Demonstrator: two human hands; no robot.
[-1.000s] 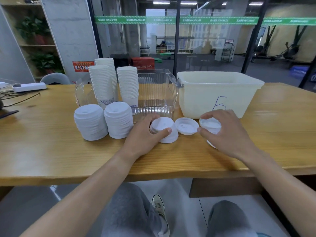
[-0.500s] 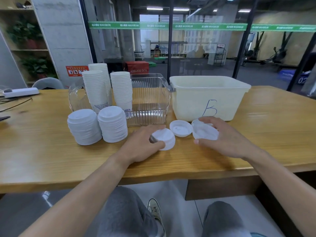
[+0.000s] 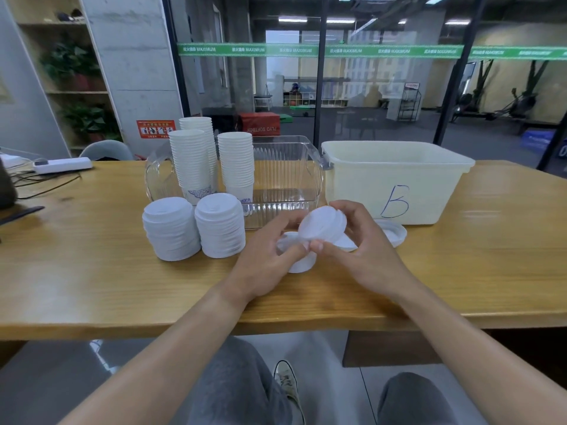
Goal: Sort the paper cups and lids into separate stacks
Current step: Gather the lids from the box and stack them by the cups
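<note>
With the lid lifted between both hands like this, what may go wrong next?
1. The right hand pinches the raised lid only at its edge, so it may slip.
2. The small lid stack under the left hand could be knocked over.
3. The two tall lid stacks stand near the left hand and might topple.

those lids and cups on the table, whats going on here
A person is sorting white lids from paper cups at a wooden table. The right hand holds a lid tilted above the table, and the left hand grips a small lid stack just below it. Two taller lid stacks stand to the left, with cup stacks behind them. One loose lid lies upturned beside the bin marked B.
</note>
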